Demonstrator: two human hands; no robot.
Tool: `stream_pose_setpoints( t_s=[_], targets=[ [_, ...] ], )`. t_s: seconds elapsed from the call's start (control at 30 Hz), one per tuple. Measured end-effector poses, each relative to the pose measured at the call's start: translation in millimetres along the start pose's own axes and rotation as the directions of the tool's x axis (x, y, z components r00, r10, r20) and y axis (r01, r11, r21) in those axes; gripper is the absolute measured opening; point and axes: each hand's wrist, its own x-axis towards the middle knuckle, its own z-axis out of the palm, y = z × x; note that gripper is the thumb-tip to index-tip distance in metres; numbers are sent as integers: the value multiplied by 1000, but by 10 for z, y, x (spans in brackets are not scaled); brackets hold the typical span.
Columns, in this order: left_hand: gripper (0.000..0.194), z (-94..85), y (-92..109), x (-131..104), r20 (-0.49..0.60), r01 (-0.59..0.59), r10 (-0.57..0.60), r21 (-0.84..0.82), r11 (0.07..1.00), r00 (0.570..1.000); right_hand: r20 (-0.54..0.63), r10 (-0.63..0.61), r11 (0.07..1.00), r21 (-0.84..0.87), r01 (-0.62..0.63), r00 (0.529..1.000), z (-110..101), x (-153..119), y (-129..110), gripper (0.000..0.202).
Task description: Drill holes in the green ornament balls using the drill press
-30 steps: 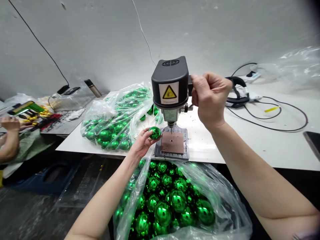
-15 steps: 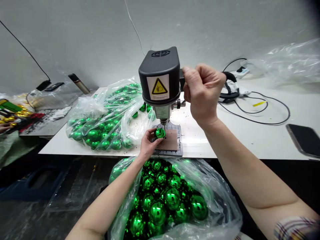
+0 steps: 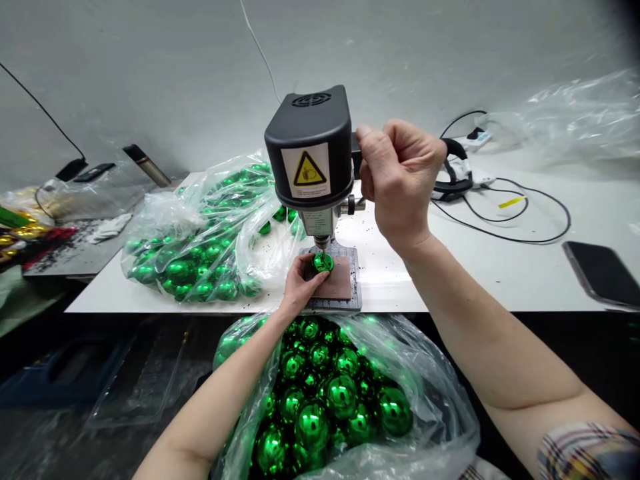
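Note:
My left hand (image 3: 301,285) pinches a shiny green ball (image 3: 323,262) between thumb and fingers. The ball sits directly beneath the chuck of a small black bench drill (image 3: 311,150), at the bit's tip; whether the bit has entered it I cannot tell. Under the ball lies a brown board (image 3: 337,281) on the drill's grey metal base (image 3: 355,293). Raised beside the drill's head, my right hand (image 3: 400,180) is closed around a handle on the machine's right side, mostly hidden by the fingers.
An open clear bag (image 3: 440,407) of green balls is in front of the table edge. Another plastic bag of green balls (image 3: 200,257) lies on the table's left. Cables (image 3: 540,237) and a phone (image 3: 603,273) lie at right; a flask (image 3: 146,165) is behind left.
My left hand has shifted the ball slightly rightward relative to the drill, bringing it under the bit. My right hand keeps its grip on the handle. The view has turned a little.

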Motion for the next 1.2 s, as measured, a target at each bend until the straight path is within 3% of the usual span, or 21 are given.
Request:
stream_pose_setpoints(
  t_s=[0.17,0.4,0.53,0.83,1.2],
  targets=[
    [56,-5,29,-21,0,16,-16,30,999,1000,16,-19,997,-75,20,1000,-2,-2,20,61],
    [54,57,39,-58,40,-65,63,62,996,997,34,-33,993,-111,37,999,-12,6,40,59],
    [52,74,24,-68,37,8,-9,27,1000,999,13,-27,999,-47,28,1000,-10,4,28,58],
    [53,85,-34,-76,21,-25,23,72,997,999,10,-49,998,29,49,999,-23,-5,13,56],
    [55,80,-76,-74,37,-41,40,16,999,999,40,-134,989,70,131,990,-125,-379,-39,47]
  ],
)
